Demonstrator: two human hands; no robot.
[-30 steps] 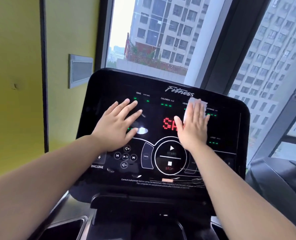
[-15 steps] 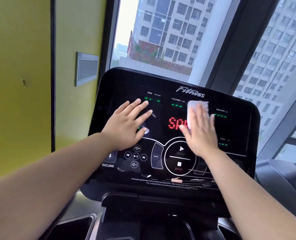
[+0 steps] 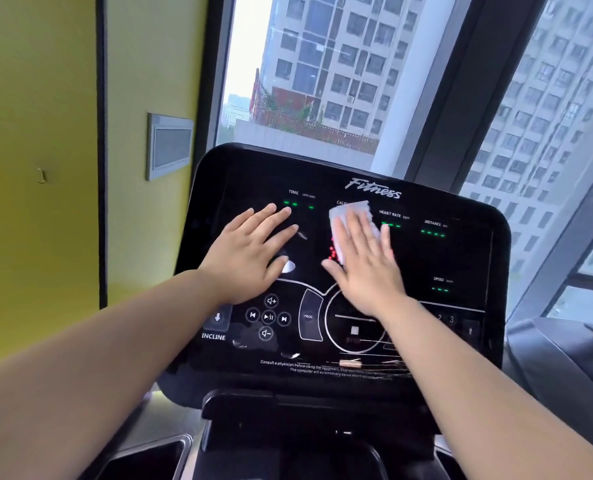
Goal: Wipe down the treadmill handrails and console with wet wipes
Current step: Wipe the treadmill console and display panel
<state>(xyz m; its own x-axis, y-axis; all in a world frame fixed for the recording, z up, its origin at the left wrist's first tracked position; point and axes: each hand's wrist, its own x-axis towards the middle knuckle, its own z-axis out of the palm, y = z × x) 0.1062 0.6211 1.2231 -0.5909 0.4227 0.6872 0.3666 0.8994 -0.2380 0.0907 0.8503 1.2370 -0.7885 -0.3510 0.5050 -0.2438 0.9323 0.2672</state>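
The right hand [image 3: 364, 265] lies flat on the treadmill console [image 3: 461, 341], its grip wide and unclenched. The straight fingers pin a white wet wipe [image 3: 348, 211] against the black glass rather than curling round it. The wipe shows past the fingertips at the hand's 12 o'clock and past the forefinger's edge at 10 o'clock, where it half covers a cluster of red display lights [image 3: 331, 252].

The left hand [image 3: 250, 254] rests just beside it at 9 o'clock, apart from the wipe. Its grip is equally wide and holds nothing, with the palm braced on the panel above the media buttons [image 3: 268, 317].

The console's long axis runs from 9 to 3 o'clock. The wipe sits in its upper middle, under the Fitness logo [image 3: 373, 190]. From the wipe, the HEART RATE [image 3: 393, 214], DISTANCE [image 3: 432, 223] and SPEED [image 3: 440, 279] readouts all lie between 3 and 4 o'clock. The round start-stop dial [image 3: 353, 330] lies at 6 o'clock, partly under the right wrist.

The right hand is the nearer one to that stretch, and the likely next pass is a sideways sweep along the long axis. The left hand blocks the 9 o'clock side until it lifts.

The handrails are out of view. A dark tray [image 3: 142, 459] shows at the frame's 7 o'clock.
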